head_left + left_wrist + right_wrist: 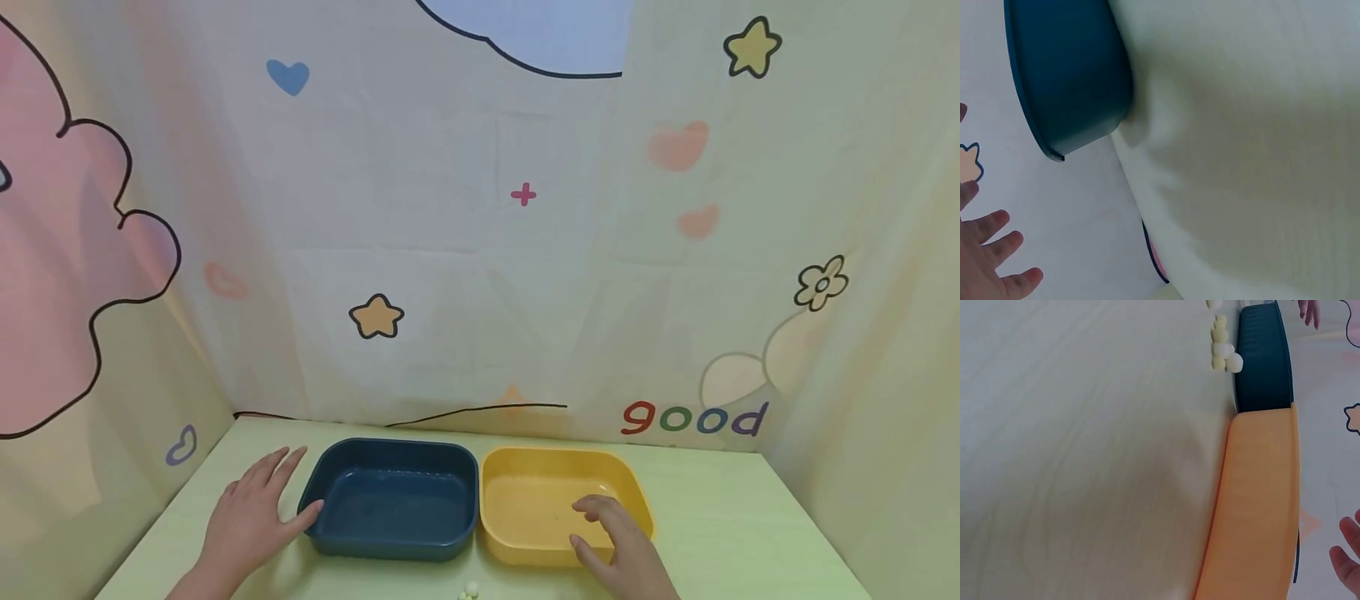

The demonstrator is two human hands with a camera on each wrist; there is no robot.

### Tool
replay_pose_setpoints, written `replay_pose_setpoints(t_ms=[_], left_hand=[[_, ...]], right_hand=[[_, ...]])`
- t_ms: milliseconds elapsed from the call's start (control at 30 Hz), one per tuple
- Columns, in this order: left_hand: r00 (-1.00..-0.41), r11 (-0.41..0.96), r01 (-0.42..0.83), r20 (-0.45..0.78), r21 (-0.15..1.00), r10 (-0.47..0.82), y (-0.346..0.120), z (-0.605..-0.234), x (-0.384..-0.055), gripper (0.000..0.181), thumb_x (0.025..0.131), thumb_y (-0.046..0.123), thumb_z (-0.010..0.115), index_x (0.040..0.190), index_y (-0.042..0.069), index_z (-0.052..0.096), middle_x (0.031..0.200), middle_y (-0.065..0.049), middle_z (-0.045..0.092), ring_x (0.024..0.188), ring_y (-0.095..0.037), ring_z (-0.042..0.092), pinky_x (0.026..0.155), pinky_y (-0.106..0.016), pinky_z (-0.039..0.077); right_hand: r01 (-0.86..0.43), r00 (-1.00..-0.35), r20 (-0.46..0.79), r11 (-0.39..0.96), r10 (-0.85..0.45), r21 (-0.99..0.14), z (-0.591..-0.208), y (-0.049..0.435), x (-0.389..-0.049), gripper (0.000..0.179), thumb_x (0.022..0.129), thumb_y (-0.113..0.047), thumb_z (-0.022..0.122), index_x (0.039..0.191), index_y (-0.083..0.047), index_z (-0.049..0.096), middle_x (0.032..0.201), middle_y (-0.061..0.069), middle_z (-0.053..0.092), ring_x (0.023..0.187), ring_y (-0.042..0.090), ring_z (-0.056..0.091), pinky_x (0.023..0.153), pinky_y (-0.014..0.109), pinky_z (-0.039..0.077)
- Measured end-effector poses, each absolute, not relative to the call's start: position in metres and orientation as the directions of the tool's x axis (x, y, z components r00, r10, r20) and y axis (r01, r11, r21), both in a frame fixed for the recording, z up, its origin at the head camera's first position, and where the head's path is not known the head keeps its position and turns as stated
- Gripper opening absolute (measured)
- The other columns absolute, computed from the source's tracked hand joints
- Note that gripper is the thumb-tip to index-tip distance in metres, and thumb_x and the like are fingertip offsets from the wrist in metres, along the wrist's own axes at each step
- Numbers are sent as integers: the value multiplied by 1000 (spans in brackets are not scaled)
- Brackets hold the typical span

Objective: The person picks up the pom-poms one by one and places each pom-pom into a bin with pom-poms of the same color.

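Note:
Side by side on the table stand a dark blue rectangular bin (393,500) and a yellow bin (555,508), with nothing seen inside either. My left hand (251,517) is at the blue bin's left end, fingers spread and the thumb tip overlapping its rim in the head view. Over the yellow bin's front right part is my right hand (626,546), its fingers loosely bent and apart from the thumb, holding nothing. Several small pale yellow and white balls (1222,347) lie in front of the bins, mostly cut off at the head view's bottom edge.
The pale green table (720,517) runs back to a printed cloth (450,200) with stars, hearts and the word "good". More cloth hangs along the left and right sides.

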State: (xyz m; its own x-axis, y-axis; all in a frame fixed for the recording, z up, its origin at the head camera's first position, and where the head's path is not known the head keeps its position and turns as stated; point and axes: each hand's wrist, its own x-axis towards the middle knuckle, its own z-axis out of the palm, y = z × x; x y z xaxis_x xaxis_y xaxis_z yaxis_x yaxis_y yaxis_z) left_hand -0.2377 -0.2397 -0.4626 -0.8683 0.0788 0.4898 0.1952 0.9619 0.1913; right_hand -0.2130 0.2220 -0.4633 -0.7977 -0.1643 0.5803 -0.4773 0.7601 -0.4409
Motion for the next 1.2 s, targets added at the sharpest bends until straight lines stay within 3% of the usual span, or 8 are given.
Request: replay_pose_setpoints(t_ms=[167,367,500,800,1000,1200], left_hand=[[-890,946,186,453,267,47,-241,-470,-237,72,87,44,77,145,7,55,141,-25,60,125,-47,59,89,-70,52],[-894,917,202,447,344,30,-246,-478,-234,67,91,37,74,144,3,54,139,-29,60,122,-51,59,89,-68,53],[-911,888,214,411,407,31,-248,-484,-231,63,96,33,70,146,0,51,141,-31,58,125,-53,57,93,-68,53],[-970,824,141,244,549,3,-249,-488,-234,63,103,28,62,150,-8,42,145,-35,53,128,-51,58,103,-63,51],[-997,729,14,66,685,-43,-250,-487,-239,64,107,29,54,155,-8,35,150,-34,49,132,-47,58,105,-56,55],[-998,678,-18,30,735,-60,-251,-490,-240,63,107,28,54,156,-7,34,149,-33,50,132,-43,59,107,-55,54]], right_hand=[[-525,-799,568,688,-197,-501,-473,219,-209,28,82,-7,80,107,-13,70,105,-5,70,86,-5,58,67,19,51],[-653,-716,619,624,-323,-429,-490,217,-208,28,82,-4,79,107,-10,67,99,1,70,83,-3,56,61,18,48],[-676,-702,620,602,-351,-425,-496,214,-206,29,82,-3,79,106,-11,66,97,1,69,82,-3,57,60,18,48],[-637,-771,484,516,-414,-573,-502,207,-198,20,90,-6,73,109,-3,67,100,14,70,84,-6,57,60,18,49],[-656,-745,454,411,-489,-633,-515,206,-202,20,92,-3,71,110,5,66,98,24,67,85,-8,59,60,17,52],[-615,-715,341,318,-610,-721,-521,207,-212,25,90,1,70,113,10,63,102,25,66,87,-3,63,65,19,56]])
